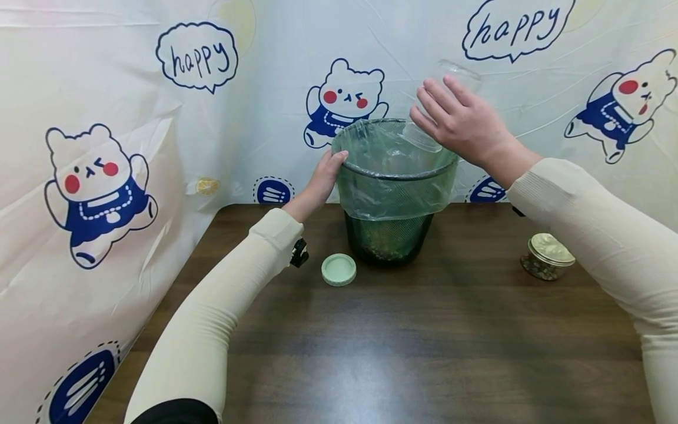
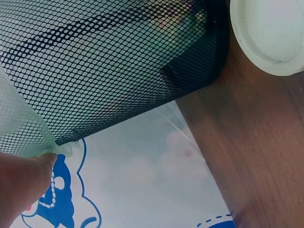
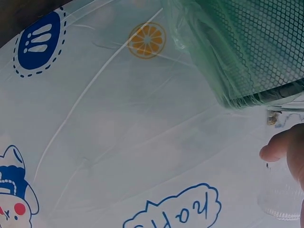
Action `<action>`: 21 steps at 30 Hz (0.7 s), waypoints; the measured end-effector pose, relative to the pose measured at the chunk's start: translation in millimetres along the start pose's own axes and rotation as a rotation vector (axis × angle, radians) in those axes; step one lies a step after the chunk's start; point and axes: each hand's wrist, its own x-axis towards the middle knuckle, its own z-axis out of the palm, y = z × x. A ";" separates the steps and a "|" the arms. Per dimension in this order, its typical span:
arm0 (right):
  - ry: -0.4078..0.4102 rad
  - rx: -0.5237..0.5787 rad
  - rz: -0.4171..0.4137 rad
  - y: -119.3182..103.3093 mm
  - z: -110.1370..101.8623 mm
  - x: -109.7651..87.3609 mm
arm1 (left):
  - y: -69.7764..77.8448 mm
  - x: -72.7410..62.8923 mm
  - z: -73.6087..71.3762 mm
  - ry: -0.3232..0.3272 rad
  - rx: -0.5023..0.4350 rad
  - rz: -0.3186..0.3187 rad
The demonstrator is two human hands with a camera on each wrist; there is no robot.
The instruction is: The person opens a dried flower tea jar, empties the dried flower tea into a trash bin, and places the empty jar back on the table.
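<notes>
A black mesh wastebasket (image 1: 365, 238) stands at the back of the table, lined with a thin green plastic bag (image 1: 392, 197) folded over its rim. My left hand (image 1: 320, 181) grips the basket's left rim over the bag, thumb uppermost. My right hand (image 1: 471, 126) holds a clear jar (image 1: 459, 72) tipped over the basket's right side, mouth down inside the rim. In the right wrist view, small brownish bits sit by the neck of the jar (image 3: 280, 202). A pale green lid (image 1: 339, 270) lies on the table in front of the basket.
At the right, a small clear jar (image 1: 548, 257) with a gold top holds small pieces, close below my right forearm. The brown wooden table (image 1: 381, 341) ends at a printed curtain (image 1: 275, 100) behind the basket and along the left.
</notes>
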 end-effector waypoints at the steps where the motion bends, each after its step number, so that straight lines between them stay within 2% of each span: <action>1: 0.004 -0.003 -0.005 0.0 0.2 0.2 | 0.0 -0.2 -0.1 0.003 0.001 -0.004; 7: 0.006 -0.018 -0.031 -0.1 -0.5 0.0 | 1.2 -1.1 0.4 0.002 0.005 -0.005; 13: 0.011 0.012 -0.061 -0.2 -1.2 -0.8 | 1.3 -0.5 1.6 0.009 0.001 0.004; 21: 0.059 0.033 -0.105 0.0 0.5 -0.9 | 0.2 1.1 1.5 0.004 -0.016 0.027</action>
